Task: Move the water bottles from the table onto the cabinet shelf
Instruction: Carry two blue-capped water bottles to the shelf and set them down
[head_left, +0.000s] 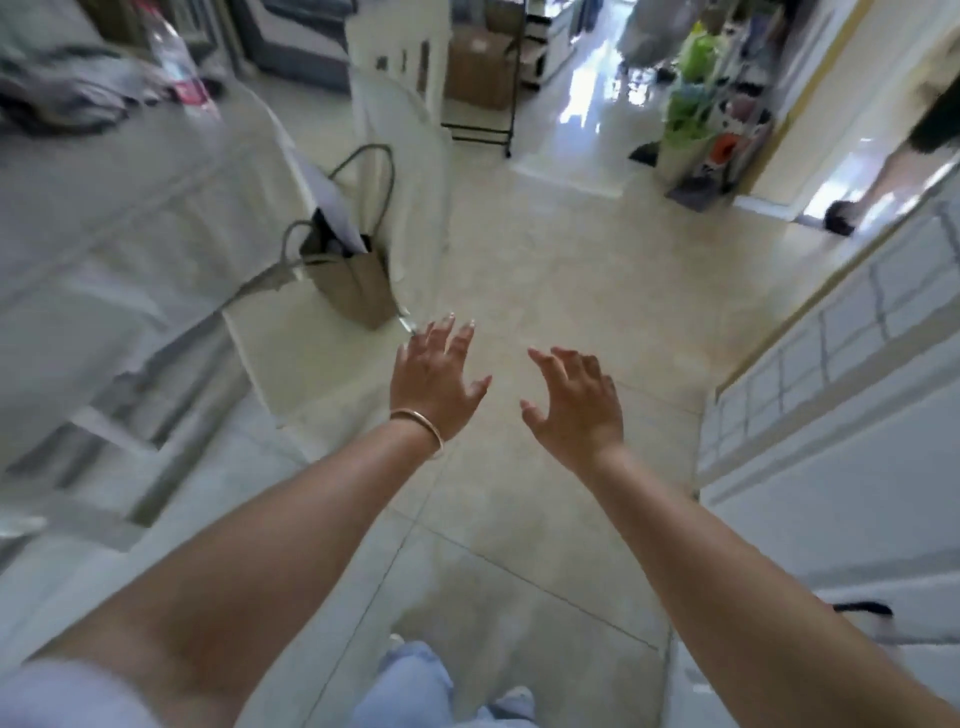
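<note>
1. Where the white-covered table (119, 218) fills the far left, one clear water bottle (176, 62) with a pink label stands near its back edge, just beside a heap of grey cloth (67, 93) (the whole corner is blurred).
2. Just right of the table, a tan handbag (358, 280) with long handles sits on a white chair (332, 358).
3. At centre, the left hand (434, 379) hangs over the tiled floor (545, 270) with fingers spread and nothing in it; a thin bangle (418, 423) circles its wrist.
4. Near it but apart, the right hand (576, 402) is likewise spread and bare, palm down.
5. Along the right edge runs a white cabinet (831, 395) with panelled fronts; its shelf cannot be made out.
6. Far behind, a cardboard box (480, 67) and a rack of coloured goods (706, 104) stand.
</note>
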